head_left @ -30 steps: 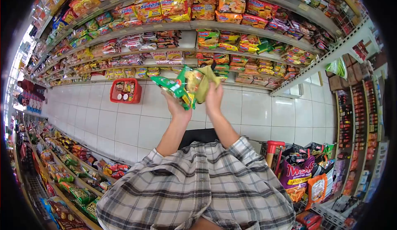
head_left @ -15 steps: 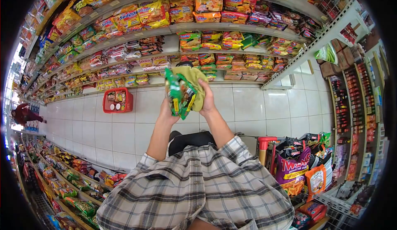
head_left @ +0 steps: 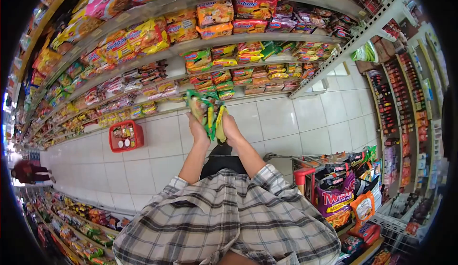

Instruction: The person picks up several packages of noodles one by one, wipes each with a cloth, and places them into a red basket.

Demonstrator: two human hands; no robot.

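Observation:
Several green packets (head_left: pixel 207 112) with yellow edges are held upright between my two hands, in front of the noodle shelves. My left hand (head_left: pixel 197 129) is wrapped against their left side. On the right side, my right hand (head_left: pixel 231 128) presses a yellow-green item (head_left: pixel 220 130), seen edge-on, against the packets. The fingertips of both hands are partly hidden behind what they hold.
Shelves of noodle packs (head_left: pixel 214 18) stretch across the front. A red basket (head_left: pixel 126 136) with goods stands on the tiled floor (head_left: pixel 164 143). A loaded cart (head_left: pixel 304 173) is at the right. Far left, a person (head_left: pixel 29 171) is in the aisle.
Both hands have lowered slightly with the packets, and the yellow-green item has turned from broadside to edge-on. The view has tilted, shifting the shelves, basket and cart.

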